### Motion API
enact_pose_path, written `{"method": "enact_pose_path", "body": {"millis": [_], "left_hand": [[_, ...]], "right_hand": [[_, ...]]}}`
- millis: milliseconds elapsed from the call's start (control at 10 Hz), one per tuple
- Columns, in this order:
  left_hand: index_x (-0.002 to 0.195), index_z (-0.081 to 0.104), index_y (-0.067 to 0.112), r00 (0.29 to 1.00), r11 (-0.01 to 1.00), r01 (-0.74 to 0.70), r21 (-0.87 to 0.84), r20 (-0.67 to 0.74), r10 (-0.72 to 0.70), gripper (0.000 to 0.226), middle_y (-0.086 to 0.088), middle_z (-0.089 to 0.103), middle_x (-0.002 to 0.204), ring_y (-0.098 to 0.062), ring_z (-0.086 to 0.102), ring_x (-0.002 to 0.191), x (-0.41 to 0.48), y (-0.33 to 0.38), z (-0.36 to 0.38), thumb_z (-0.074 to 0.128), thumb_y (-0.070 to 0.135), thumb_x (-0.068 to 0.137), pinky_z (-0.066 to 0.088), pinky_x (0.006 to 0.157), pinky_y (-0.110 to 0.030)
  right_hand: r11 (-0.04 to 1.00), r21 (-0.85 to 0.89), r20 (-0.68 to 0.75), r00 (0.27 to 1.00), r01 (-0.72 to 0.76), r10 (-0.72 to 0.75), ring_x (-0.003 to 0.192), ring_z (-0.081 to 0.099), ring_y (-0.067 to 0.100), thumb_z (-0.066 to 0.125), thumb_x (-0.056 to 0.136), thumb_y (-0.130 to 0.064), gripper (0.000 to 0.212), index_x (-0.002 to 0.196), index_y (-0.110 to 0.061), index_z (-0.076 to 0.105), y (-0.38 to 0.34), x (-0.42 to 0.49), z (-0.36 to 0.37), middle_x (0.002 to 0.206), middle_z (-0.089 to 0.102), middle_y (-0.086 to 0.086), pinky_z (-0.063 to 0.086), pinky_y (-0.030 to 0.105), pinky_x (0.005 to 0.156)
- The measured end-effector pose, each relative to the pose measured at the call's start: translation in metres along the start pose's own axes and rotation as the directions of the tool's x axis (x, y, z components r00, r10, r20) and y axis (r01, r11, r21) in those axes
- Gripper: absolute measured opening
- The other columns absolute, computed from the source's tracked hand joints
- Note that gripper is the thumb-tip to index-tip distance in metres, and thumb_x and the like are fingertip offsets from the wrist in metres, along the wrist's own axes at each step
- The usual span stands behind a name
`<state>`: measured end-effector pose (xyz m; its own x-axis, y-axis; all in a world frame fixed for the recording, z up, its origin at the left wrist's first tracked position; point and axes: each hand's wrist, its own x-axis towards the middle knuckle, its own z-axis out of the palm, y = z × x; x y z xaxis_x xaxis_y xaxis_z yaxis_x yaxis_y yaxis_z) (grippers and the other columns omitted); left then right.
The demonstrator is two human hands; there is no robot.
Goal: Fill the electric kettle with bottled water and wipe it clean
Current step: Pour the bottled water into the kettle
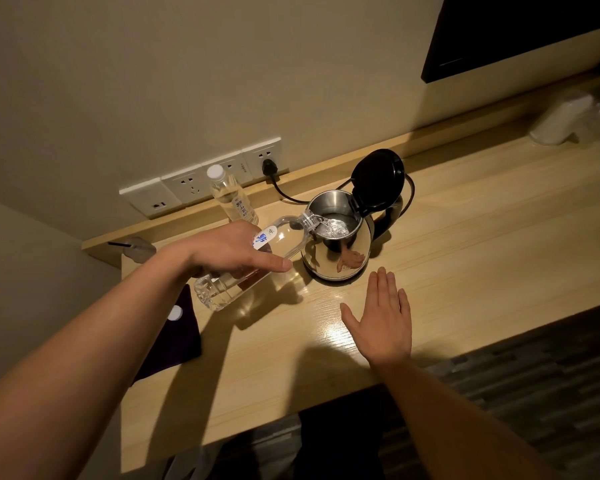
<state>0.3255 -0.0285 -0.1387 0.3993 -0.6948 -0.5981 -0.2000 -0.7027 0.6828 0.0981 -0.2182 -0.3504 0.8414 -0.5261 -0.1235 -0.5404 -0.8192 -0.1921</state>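
Right hand lies flat, fingers spread, on the desk; left hand grips the tilted bottle.

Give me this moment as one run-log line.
step: filling | left hand: tilting open bottle, water pouring into kettle | lid: open | right hand: flat on desk, empty | spare bottle: capped | wipe: pending

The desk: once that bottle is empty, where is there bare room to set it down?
The widest bare stretch of the desk lies right of the kettle, up to the white roll. Another lies at the near edge, between the dark cloth and the right hand. It is crowded behind the left hand, where a capped bottle stands.
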Motion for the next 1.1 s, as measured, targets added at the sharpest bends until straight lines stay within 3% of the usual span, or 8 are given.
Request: {"method": "enact_pose_path", "body": {"millis": [100,200,400,700,900,1000,1100], "left_hand": [[0.093,0.072,0.007,1.000,1.000,0.002,-0.012,0.013,-0.002,0.052,-0.028,0.068,0.086,-0.027,0.061,0.070,-0.0006,-0.0005,-0.0013,0.080,0.057,0.082,0.048,0.065,-0.037],[0.093,0.074,0.010,1.000,1.000,0.013,-0.020,0.021,-0.013,0.055,-0.030,0.069,0.092,-0.027,0.062,0.072,-0.0019,0.0014,-0.0012,0.080,0.062,0.078,0.049,0.066,-0.038],[0.089,0.072,0.011,0.999,1.000,0.025,-0.007,0.022,-0.025,0.047,-0.012,0.068,0.082,-0.026,0.061,0.072,-0.0039,0.0061,-0.0003,0.078,0.057,0.078,0.049,0.065,-0.036],[0.091,0.072,0.011,0.999,1.000,0.023,-0.013,0.026,-0.023,0.050,-0.010,0.068,0.082,-0.025,0.061,0.071,-0.0032,0.0041,0.0003,0.079,0.059,0.078,0.050,0.063,-0.034],[0.089,0.074,0.013,0.999,0.999,0.027,-0.020,0.032,-0.026,0.056,-0.024,0.070,0.083,-0.028,0.063,0.070,-0.0024,0.0023,-0.0017,0.080,0.066,0.073,0.050,0.068,-0.041],[0.077,0.074,0.022,0.998,0.999,0.045,-0.020,0.035,-0.044,0.042,-0.010,0.068,0.073,-0.026,0.062,0.068,-0.0004,0.0019,-0.0034,0.082,0.064,0.075,0.049,0.068,-0.040],[0.074,0.075,0.025,0.998,0.998,0.045,-0.033,0.041,-0.044,0.041,-0.007,0.066,0.072,-0.026,0.060,0.068,0.0007,0.0011,-0.0042,0.082,0.066,0.072,0.049,0.068,-0.040]], "right_hand": [[1.000,-0.002,-0.006,1.000,-0.002,0.002,0.161,0.009,0.023,0.032,0.098,-0.072,0.093,0.164,-0.008,0.018,-0.0004,-0.0005,-0.0013,0.173,0.016,0.010,0.016,0.045,0.129],[1.000,-0.006,-0.004,1.000,-0.003,0.003,0.161,0.009,0.023,0.031,0.098,-0.072,0.093,0.164,-0.008,0.017,-0.0005,-0.0009,-0.0018,0.173,0.015,0.009,0.015,0.045,0.129],[1.000,-0.007,0.006,1.000,-0.004,0.004,0.161,0.007,0.022,0.029,0.098,-0.072,0.093,0.164,-0.009,0.015,-0.0005,-0.0006,-0.0018,0.174,0.013,0.009,0.014,0.045,0.130],[1.000,-0.001,0.002,1.000,-0.005,0.005,0.161,0.008,0.022,0.031,0.098,-0.072,0.093,0.164,-0.009,0.016,-0.0010,-0.0010,-0.0027,0.174,0.014,0.009,0.013,0.044,0.130],[1.000,0.003,0.001,1.000,-0.004,0.004,0.161,0.008,0.023,0.032,0.098,-0.071,0.093,0.164,-0.008,0.017,-0.0007,-0.0006,-0.0025,0.173,0.015,0.009,0.014,0.045,0.130],[1.000,0.013,0.002,1.000,-0.006,0.006,0.161,0.008,0.023,0.033,0.098,-0.071,0.092,0.164,-0.008,0.017,-0.0009,-0.0001,-0.0025,0.173,0.015,0.009,0.015,0.045,0.129],[1.000,0.011,0.010,1.000,-0.006,0.005,0.161,0.007,0.022,0.032,0.098,-0.071,0.092,0.164,-0.009,0.015,-0.0004,-0.0007,-0.0023,0.174,0.013,0.009,0.013,0.045,0.130]]}}
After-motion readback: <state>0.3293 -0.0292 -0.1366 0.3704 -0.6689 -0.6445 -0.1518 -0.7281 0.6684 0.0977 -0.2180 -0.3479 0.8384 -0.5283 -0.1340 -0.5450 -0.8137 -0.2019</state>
